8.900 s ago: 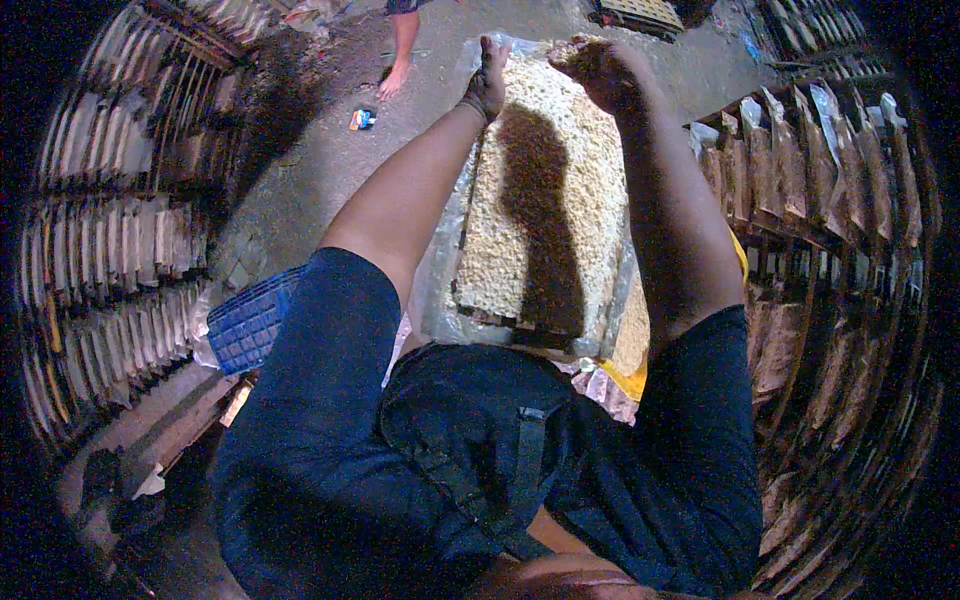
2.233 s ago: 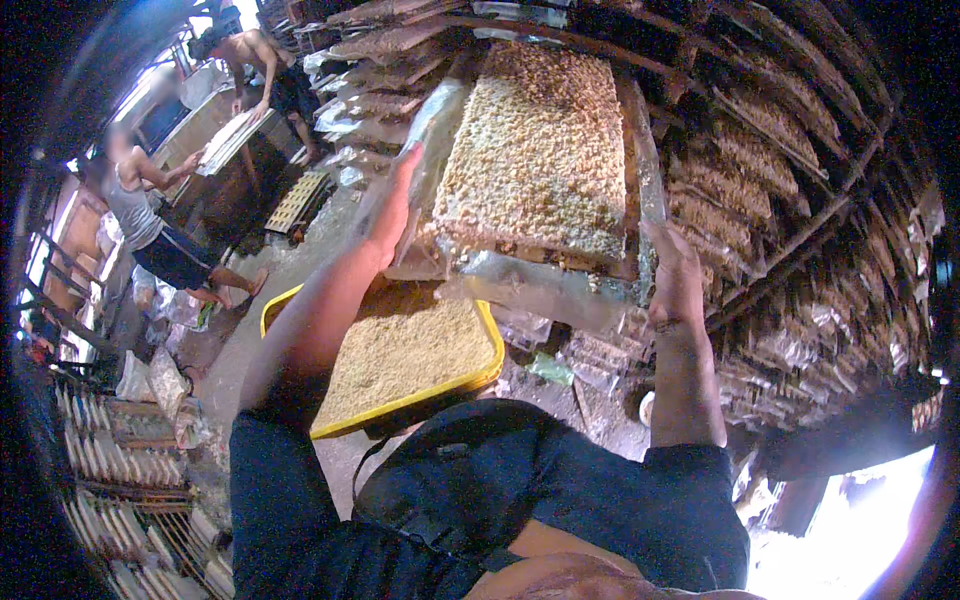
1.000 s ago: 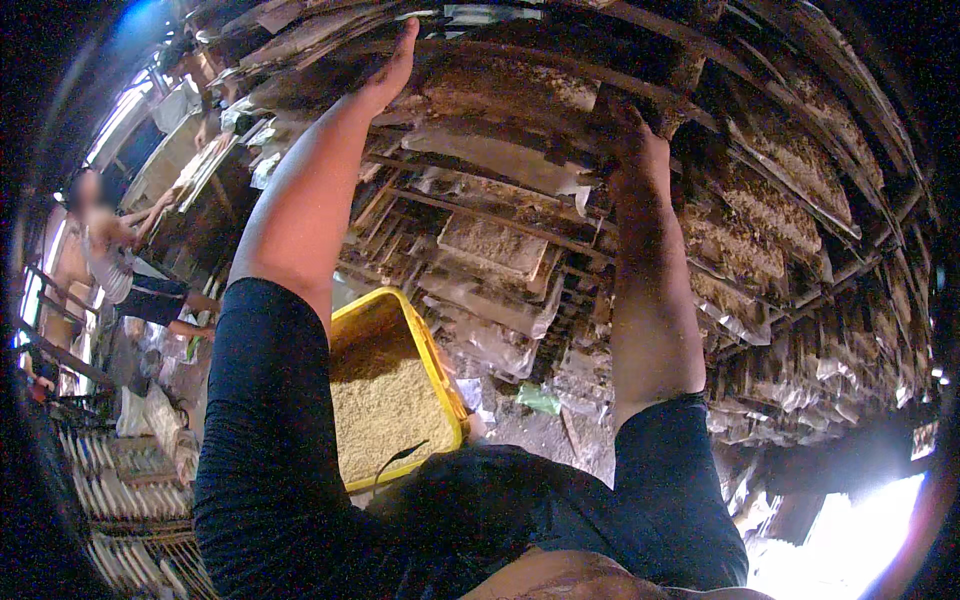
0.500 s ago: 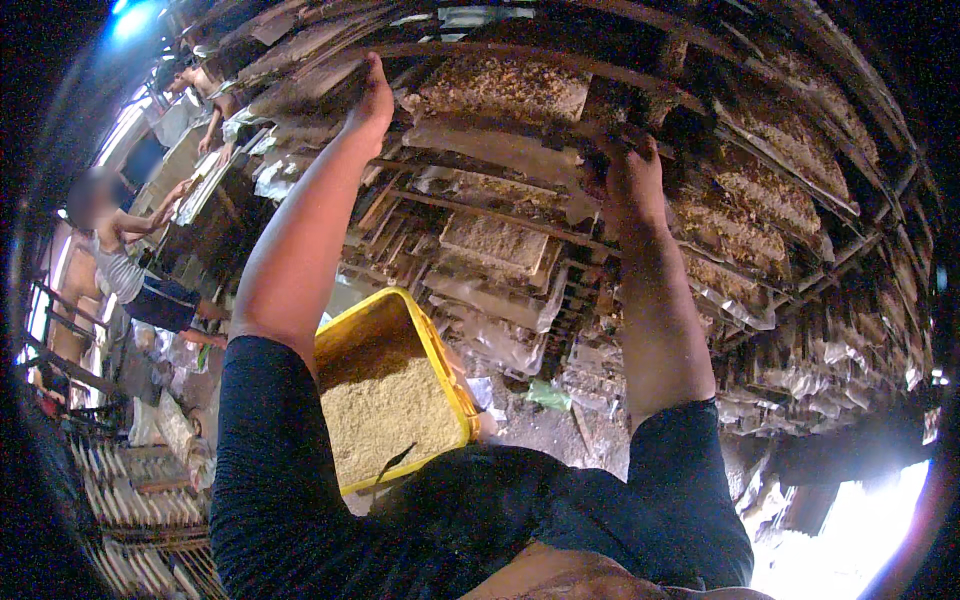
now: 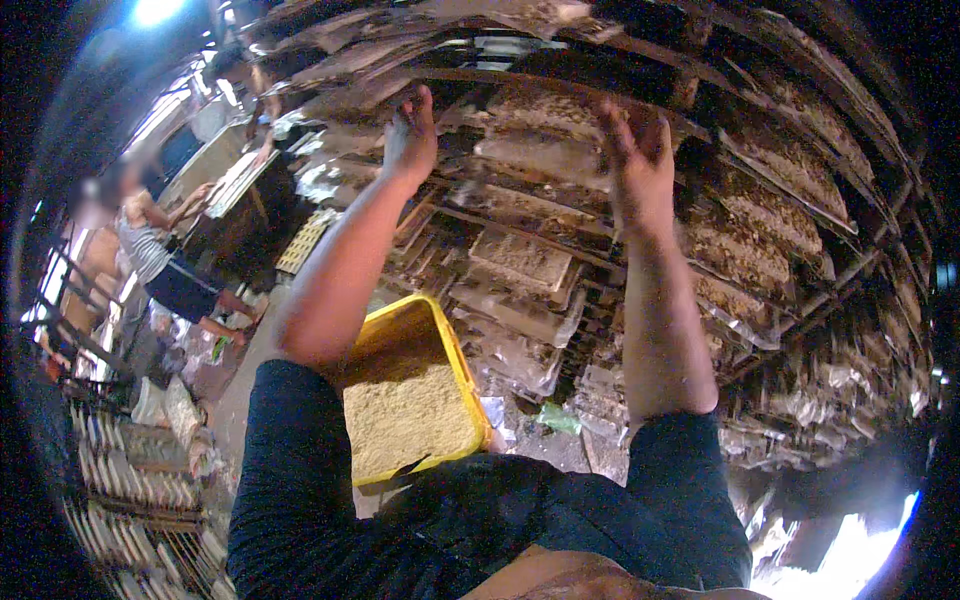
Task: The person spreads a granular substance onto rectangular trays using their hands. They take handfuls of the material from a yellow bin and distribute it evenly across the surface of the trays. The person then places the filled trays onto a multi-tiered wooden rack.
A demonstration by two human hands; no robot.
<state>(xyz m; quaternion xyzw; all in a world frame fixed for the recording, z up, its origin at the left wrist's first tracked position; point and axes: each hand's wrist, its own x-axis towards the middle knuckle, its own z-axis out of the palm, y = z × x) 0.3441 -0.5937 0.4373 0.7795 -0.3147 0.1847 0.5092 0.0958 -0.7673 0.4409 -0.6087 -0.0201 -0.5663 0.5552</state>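
Both my arms reach up and forward toward a tiered wooden rack. My left hand (image 5: 411, 140) is raised before the upper tiers, its fingers stretched upward and apart, with nothing visible in it. My right hand (image 5: 642, 168) is held up farther right, fingers spread and slightly blurred, also with nothing visible in it. Between and behind the hands are trays (image 5: 522, 258) of crumbly, pale brown stuff, some with thin sheeting over or under them. Whether either hand touches the rack, I cannot tell. Below my left forearm stands a yellow tub (image 5: 462, 375) holding pale, grainy material (image 5: 405, 415).
More trays (image 5: 745, 250) with rough yellow-brown surfaces line the rack at right. At left, people (image 5: 150, 240) work at a table (image 5: 235, 185). A yellow slotted crate (image 5: 303, 243) stands near it. Rows of slats (image 5: 130, 480) are at lower left; green plastic (image 5: 560, 418) lies on the floor.
My left hand has moved right and slightly down. The right hand has risen away from a dark spot on the rack, and its fingers are now spread. The view has shifted a little.
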